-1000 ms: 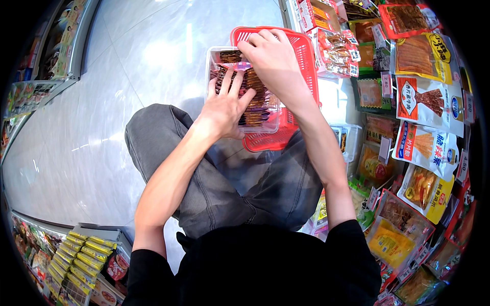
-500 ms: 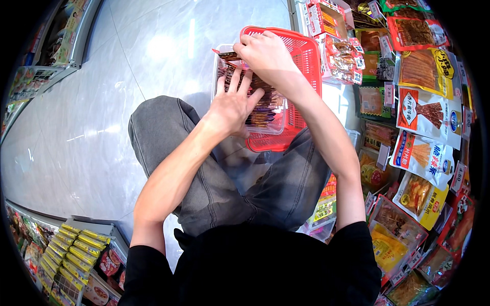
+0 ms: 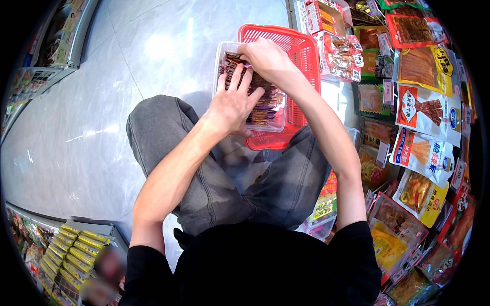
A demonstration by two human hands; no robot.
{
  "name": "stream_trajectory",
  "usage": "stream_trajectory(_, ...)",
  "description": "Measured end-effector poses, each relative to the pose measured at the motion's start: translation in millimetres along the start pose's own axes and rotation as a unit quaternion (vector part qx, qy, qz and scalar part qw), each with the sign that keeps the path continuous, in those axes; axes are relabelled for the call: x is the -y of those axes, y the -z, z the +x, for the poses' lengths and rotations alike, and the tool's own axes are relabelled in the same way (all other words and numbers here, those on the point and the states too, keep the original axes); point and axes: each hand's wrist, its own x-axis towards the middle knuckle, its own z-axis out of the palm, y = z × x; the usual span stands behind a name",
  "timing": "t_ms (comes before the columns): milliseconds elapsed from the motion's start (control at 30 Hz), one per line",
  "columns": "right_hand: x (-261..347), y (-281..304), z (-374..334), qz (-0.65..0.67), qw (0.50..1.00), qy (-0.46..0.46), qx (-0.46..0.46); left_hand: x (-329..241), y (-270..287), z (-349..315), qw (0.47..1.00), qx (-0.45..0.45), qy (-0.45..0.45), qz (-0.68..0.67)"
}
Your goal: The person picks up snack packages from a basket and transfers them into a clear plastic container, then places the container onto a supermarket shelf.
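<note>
A clear plastic box (image 3: 218,71) stands partly over a red plastic basket (image 3: 302,48), between and beyond my bent knees. Inside it, thin snack packets (image 3: 263,113) in dark brown and purple wrappers stand on edge in a tight row. My left hand (image 3: 228,108) lies across the near-left side of the row, fingers spread over the packets. At the far end of the box my right hand (image 3: 268,60) reaches down with bent fingers closed around a packet's upper edge. The fingertips are partly hidden among the wrappers.
Shelves on the right carry hanging bags of snacks (image 3: 421,109) and an open carton (image 3: 324,20). More small packs (image 3: 342,58) sit right beside the basket. Yellow packets (image 3: 76,250) fill a rack at the lower left. Grey tiled floor (image 3: 76,132) stretches left of my knees.
My right hand has lowered slightly toward the near side, and the dark packet with a red corner that stuck out over the box's far end now sits within the row. My left hand stays put.
</note>
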Motion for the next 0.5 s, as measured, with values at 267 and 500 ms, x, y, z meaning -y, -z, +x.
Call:
stream_trajectory(267,-2.5,-17.4,-8.0,0.048,0.998,0.007,-0.038,17.6,20.3,-13.4,0.988,-0.121,0.029,-0.094)
stream_trajectory(500,-12.5,-24.6,-20.6,0.087,0.986,-0.035,-0.136,45.6,9.0,-11.6,0.93,-0.147,0.169,-0.293)
